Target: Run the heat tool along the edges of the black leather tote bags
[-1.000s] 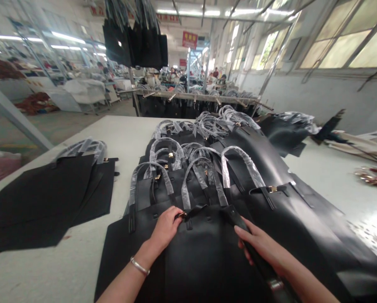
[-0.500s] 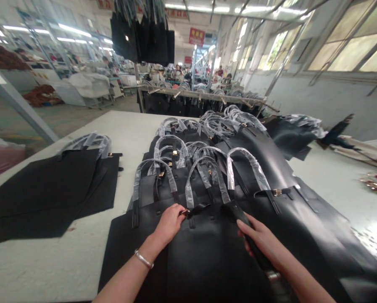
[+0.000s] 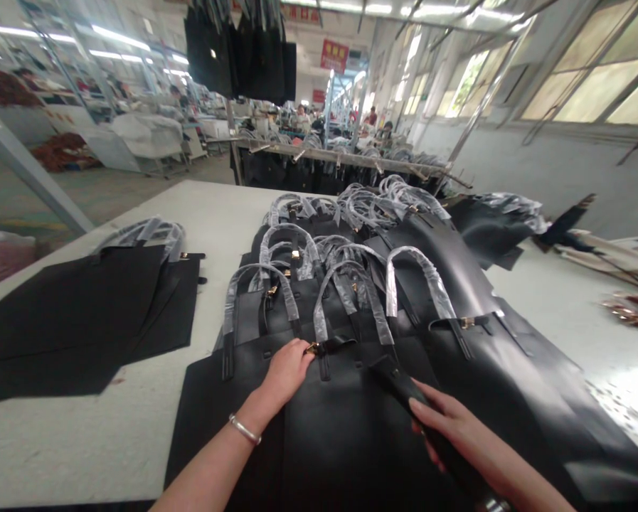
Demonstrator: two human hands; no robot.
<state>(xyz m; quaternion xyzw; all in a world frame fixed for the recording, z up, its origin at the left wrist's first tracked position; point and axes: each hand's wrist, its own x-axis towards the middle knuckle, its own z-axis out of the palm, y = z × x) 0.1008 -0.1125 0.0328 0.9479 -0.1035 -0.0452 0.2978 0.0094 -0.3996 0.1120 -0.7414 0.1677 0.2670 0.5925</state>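
Pinching a small gold clasp [image 3: 311, 348], the left hand [image 3: 286, 370] hides it partly; right hand [image 3: 457, 427] curls around a black strap [image 3: 404, 387], its far end cut off

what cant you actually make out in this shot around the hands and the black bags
- Head view: left hand covers its fingertips' grip at the gold clasp.
- Right hand wraps the black strap; strap's lower end is cut off by the bottom edge.
- Nearest black bag: bottom edge cut off.
- Red sign: lettering too small.
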